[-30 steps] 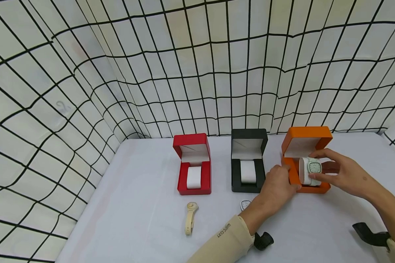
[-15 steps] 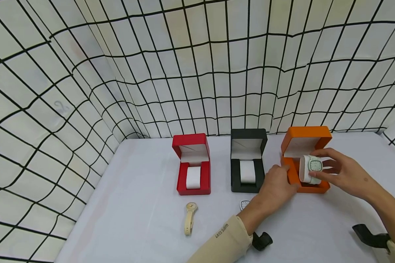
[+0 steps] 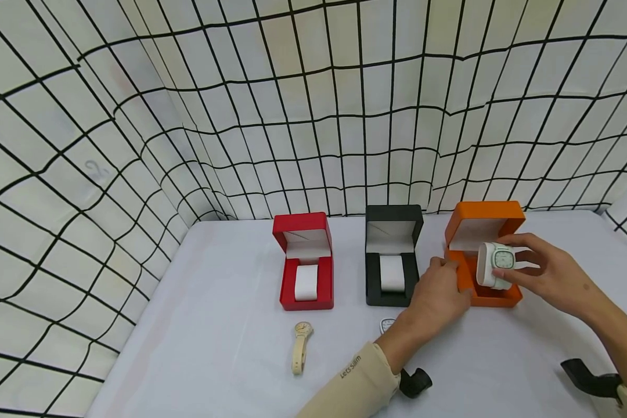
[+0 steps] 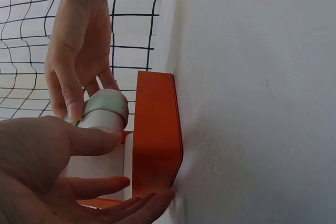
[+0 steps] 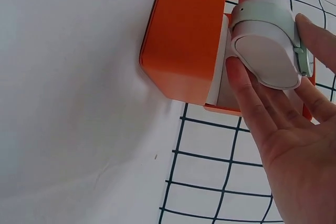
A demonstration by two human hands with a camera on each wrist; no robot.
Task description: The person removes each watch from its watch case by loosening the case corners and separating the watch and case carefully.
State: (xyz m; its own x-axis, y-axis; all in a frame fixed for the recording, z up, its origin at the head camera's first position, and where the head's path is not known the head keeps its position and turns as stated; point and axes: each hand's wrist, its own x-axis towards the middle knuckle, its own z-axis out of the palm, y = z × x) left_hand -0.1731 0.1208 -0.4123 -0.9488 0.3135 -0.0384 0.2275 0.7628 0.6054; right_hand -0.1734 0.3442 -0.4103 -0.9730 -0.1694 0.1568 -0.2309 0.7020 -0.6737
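Note:
My right hand (image 3: 554, 276) pinches a white watch cushion (image 3: 483, 264) between thumb and fingers, with a pale green watch (image 3: 504, 259) strapped round it. The cushion is tilted, just over the open base of an orange watch box (image 3: 485, 216), whose lid stands up. In the right wrist view, fingers lie along one side of the cushion (image 5: 265, 61) and the thumb is by the watch face. My left hand (image 3: 440, 293) grips the orange box at its left side; the left wrist view shows its thumb and fingers spread along the box (image 4: 155, 135).
Left of the orange box stand an open black watch box (image 3: 393, 213) and an open red watch box (image 3: 301, 222), each with a white cushion. A cream watch (image 3: 301, 347) lies before the red box. Another watch (image 3: 386, 325) is partly hidden by my left forearm. Black-grid netting rises behind.
My right hand has raised the cushion with the pale green watch slightly up and right out of the orange box's base, tilting it. The left hand keeps its hold on the box.

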